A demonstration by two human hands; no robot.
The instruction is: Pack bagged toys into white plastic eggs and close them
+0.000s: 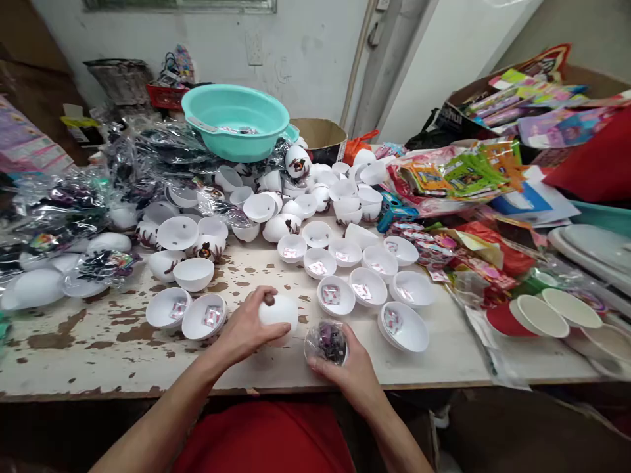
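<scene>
My desk [123, 341], white paint chipped, carries open white half-shells [367, 287] with small packets inside, clear bags [73, 197] left, colourful packs [458, 174] right.

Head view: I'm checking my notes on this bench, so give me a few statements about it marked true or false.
1. The left hand grips a white egg half. True.
2. The right hand is empty. False: it holds a half with a dark bagged toy.
3. The teal basin sits on the floor. False: it rests on the pile at the back of the table.
4. Several open halves hold small packets. True.
</scene>
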